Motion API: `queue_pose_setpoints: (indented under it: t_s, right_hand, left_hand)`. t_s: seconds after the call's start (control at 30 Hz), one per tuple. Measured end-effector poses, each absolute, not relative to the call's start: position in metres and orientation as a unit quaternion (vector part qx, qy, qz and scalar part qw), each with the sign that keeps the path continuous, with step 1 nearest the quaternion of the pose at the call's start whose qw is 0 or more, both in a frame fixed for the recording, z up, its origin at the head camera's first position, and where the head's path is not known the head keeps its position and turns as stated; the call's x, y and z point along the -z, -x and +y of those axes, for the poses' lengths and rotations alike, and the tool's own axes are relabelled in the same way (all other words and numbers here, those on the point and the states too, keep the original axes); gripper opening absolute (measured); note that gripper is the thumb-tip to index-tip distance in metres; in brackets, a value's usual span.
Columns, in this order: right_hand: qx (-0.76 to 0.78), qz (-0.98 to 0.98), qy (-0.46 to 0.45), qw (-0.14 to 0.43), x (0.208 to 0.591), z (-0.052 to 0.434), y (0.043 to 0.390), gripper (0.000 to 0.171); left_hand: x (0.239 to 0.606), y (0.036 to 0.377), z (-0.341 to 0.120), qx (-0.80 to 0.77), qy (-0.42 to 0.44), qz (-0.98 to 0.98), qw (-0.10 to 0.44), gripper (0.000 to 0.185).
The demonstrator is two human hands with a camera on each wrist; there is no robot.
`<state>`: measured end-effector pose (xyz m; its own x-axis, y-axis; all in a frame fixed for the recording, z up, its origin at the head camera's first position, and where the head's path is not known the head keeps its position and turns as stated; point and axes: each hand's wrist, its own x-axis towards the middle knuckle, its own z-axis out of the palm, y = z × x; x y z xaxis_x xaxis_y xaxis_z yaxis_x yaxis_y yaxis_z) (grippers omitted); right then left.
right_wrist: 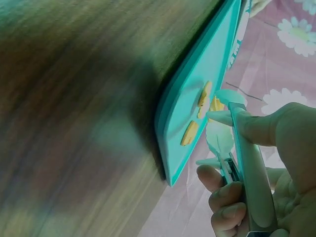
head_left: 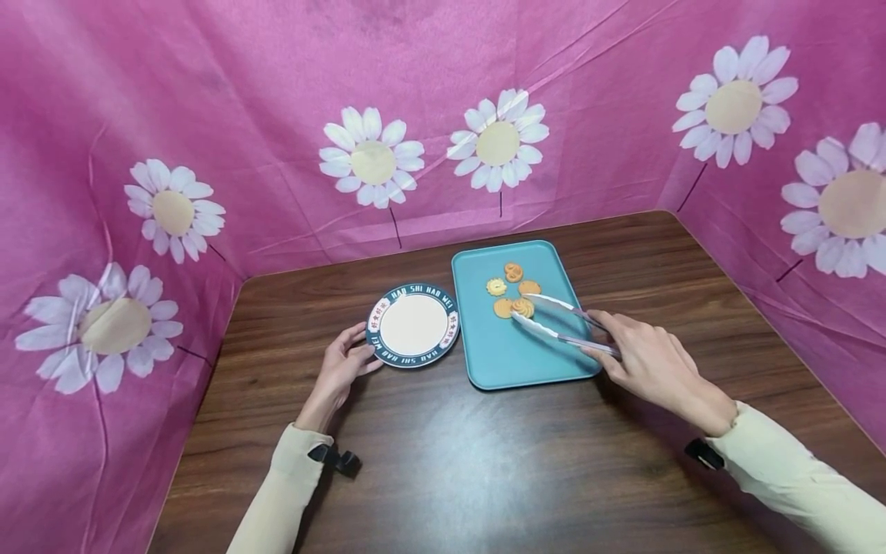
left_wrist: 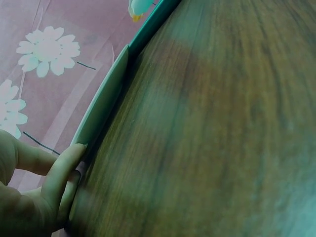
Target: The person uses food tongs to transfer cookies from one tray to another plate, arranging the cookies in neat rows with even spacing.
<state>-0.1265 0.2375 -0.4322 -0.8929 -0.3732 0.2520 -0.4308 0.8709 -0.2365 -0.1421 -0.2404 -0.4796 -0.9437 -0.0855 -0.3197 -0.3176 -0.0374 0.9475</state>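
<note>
Pinching tongs (head_left: 564, 323), the right hand (head_left: 647, 362) brackets a brittle, light cookie (head_left: 522, 307); squeeze its edges gently. Left hand (head_left: 342, 369) fingers grip the plate (head_left: 413, 325) rim.

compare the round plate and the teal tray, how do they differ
The round plate is small, white with a dark lettered rim, and bare; the left hand grips its edge. The teal tray is larger, rectangular and holds cookies, untouched by either hand. Both lie flat on the wooden table.
</note>
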Motion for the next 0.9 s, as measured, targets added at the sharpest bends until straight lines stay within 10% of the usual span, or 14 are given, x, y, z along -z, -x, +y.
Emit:
queue_pose_setpoints:
  t_s: [0.9]
  right_hand:
    - [-0.152, -0.952, -0.256, 0.073, 0.429, 0.185, 0.144, 0.052]
  left_hand:
    - [0.48, 0.14, -0.241, -0.71, 0.143, 0.685, 0.08, 0.063]
